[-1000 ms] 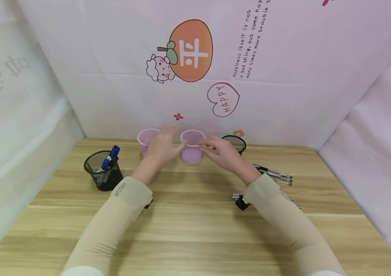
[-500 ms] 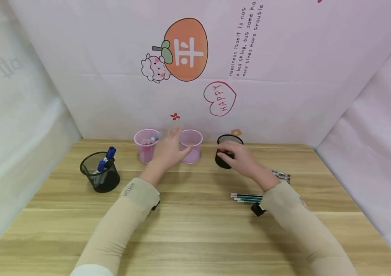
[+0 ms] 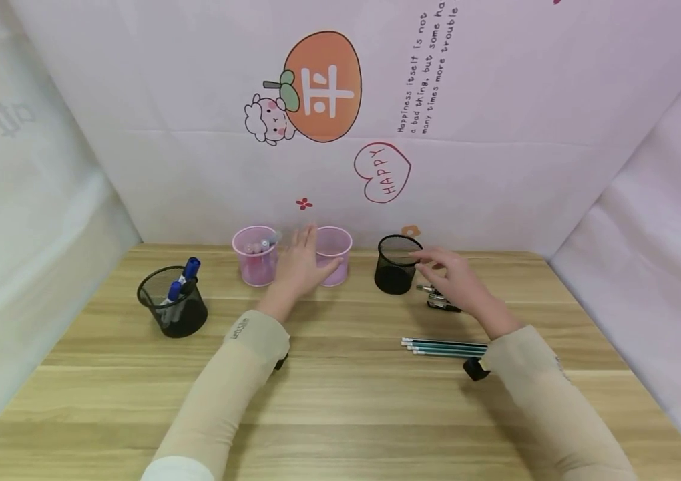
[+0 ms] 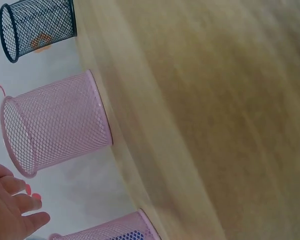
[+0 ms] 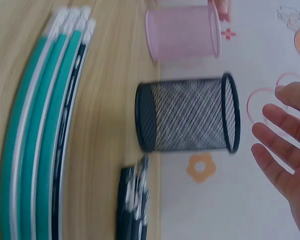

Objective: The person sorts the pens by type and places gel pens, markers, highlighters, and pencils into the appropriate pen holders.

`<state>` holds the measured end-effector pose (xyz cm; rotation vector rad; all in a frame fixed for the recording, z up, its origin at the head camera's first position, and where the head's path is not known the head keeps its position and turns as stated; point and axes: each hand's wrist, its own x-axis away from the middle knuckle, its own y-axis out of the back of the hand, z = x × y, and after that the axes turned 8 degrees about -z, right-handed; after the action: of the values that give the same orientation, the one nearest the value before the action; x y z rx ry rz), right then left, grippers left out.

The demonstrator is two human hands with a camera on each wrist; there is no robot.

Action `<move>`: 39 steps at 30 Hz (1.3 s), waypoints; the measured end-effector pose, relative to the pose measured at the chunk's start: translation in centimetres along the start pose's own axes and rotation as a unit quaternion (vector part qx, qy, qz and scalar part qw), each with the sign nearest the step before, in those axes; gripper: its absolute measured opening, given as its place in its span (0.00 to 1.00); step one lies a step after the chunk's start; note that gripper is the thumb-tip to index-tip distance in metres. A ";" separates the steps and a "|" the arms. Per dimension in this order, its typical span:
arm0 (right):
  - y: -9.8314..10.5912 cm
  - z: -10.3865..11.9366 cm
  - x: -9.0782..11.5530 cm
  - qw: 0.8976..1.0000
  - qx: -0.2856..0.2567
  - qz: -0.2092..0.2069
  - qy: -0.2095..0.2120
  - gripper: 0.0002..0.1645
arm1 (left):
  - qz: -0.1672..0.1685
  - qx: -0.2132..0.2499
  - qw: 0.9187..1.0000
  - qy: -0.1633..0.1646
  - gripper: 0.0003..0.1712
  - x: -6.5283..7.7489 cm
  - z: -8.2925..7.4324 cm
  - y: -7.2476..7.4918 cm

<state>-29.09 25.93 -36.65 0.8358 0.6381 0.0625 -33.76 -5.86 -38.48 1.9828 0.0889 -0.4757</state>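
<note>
My left hand (image 3: 300,268) hovers with spread fingers between two pink mesh pen holders. The emptier pink holder (image 4: 65,120) stands upright, its rim a short way from the fingertips in the left wrist view. The other pink holder (image 3: 256,268), at left, has several pens inside. My right hand (image 3: 453,277) holds nothing, its fingers loosely bent beside the rim of a black mesh pen holder (image 5: 190,115). A gap shows between those fingers and the rim in the right wrist view. Beneath the right hand lie several black-and-clear pens (image 5: 132,200), partly hidden in the head view.
Several green and black pencils (image 3: 445,348) with white ends lie in front of the pens. At far left stands another black mesh holder (image 3: 181,314) with blue-capped markers (image 3: 190,268). A printed white cloth (image 3: 479,194) rises behind the wooden table (image 3: 328,401).
My right hand has left the right-hand pink holder's rim and moved right, past the black holder, uncovering it. My left hand has shifted slightly right, showing the pens in the left pink holder.
</note>
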 end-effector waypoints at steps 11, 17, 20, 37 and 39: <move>0.7 -3.2 0.9 0.999 0.027 -0.013 -0.040 0.19 | 0.019 0.004 1.000 0.021 0.62 -0.4 0.1 -0.4; 0.9 -4.8 1.5 0.997 0.043 -0.016 -0.057 0.19 | 0.026 -0.001 0.999 0.032 0.67 -0.6 0.2 -0.6; 1.0 -5.3 1.7 0.997 0.047 -0.013 -0.060 0.19 | 0.030 -0.011 0.999 0.029 0.68 -0.8 0.3 -0.6; 1.4 -8.0 2.2 0.990 0.065 0.063 -0.112 0.21 | 0.058 -0.015 0.997 0.044 0.71 -2.0 0.9 -0.5; 1.4 -8.2 2.2 0.988 0.074 0.074 -0.114 0.21 | 0.058 -0.013 0.997 0.047 0.71 -2.0 0.8 -0.4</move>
<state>-31.54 33.07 -40.86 1.0175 0.3686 0.0538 -35.95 -6.05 -38.38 1.9728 0.0386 -0.3038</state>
